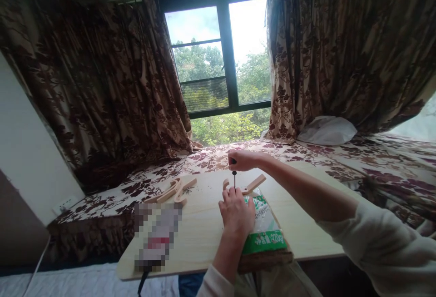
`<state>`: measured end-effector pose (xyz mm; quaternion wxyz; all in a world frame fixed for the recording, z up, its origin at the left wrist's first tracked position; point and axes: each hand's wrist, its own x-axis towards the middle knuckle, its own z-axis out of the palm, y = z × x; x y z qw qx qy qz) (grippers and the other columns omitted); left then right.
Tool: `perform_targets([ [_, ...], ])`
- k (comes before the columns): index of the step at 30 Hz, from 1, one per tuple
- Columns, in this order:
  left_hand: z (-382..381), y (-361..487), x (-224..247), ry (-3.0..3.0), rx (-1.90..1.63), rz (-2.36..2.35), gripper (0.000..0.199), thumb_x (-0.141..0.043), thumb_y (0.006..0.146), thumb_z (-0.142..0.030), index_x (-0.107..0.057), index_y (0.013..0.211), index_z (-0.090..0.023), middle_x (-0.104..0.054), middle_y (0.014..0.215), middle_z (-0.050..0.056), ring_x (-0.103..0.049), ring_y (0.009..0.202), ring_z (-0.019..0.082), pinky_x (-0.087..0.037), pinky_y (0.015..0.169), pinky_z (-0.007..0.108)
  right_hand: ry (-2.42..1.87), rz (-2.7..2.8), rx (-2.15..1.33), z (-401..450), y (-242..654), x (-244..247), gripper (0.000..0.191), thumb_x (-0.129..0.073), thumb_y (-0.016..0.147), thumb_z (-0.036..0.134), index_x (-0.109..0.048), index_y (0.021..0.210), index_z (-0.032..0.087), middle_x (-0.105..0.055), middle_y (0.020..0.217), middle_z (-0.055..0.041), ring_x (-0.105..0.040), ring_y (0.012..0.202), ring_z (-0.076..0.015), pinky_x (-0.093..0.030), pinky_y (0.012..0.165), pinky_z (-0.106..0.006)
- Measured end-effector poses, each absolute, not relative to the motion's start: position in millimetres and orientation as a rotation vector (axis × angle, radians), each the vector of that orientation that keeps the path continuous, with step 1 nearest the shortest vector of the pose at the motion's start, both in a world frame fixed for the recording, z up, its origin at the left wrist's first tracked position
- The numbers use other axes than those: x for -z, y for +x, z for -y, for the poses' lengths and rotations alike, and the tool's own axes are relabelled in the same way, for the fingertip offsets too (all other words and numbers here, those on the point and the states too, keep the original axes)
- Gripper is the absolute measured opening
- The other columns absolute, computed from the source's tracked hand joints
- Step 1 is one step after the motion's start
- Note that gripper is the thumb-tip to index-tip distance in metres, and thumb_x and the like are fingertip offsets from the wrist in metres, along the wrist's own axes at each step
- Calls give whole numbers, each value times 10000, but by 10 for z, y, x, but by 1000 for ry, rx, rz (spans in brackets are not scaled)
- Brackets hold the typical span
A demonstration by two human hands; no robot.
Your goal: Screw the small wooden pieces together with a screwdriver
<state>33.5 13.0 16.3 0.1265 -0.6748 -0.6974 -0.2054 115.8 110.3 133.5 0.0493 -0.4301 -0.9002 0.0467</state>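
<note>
My right hand [243, 160] is closed around the handle of a screwdriver [234, 179], which stands upright with its shaft pointing down. At the lower end of the shaft, my left hand [236, 213] presses its fingers on a curved, hook-shaped wooden piece [256, 183]. The screwdriver's tip is hidden behind those fingers. Under the wooden piece and my left hand lies a green and white printed bag [265, 242], resting on what looks like a brown slab at the table's near edge.
On the pale wooden table [197, 238], more curved wooden pieces [180, 192] lie at the left, with small dark bits beside them. A blurred-out device [159, 240] with a black cord sits nearer. Behind are a flower-patterned bed cover [204, 160], a white bag [327, 130] and a window [225, 61].
</note>
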Motion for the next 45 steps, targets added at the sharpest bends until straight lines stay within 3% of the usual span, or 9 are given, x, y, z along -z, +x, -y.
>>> perform_targets([
  [26,-68,348,-203,-2095,600,2068,301,-545,869,-389,-545,1092,-185,-526,1179,62,-493,1109,222,-472,851,412,-1339,2711,-64,-1059,1191,-1306,316,-548,905,335,-556,1169,161,-577,1153,-84,-593,949,-207,-510,785,-406],
  [35,390,358,-177,-2188,535,2104,432,-487,854,-396,-496,1230,-182,-491,1287,81,-408,1154,273,-442,884,372,-1176,2760,-57,-633,1275,-1277,257,-545,908,331,-586,1087,151,-610,1046,-65,-605,863,-175,-515,739,-368],
  [45,433,351,-156,-2177,527,2120,484,-444,864,-419,-463,1289,-189,-444,1376,48,-376,1200,263,-434,914,370,-1161,2755,-50,-692,1294,-1277,247,-539,911,340,-590,1051,144,-616,983,-52,-604,802,-157,-516,694,-340],
])
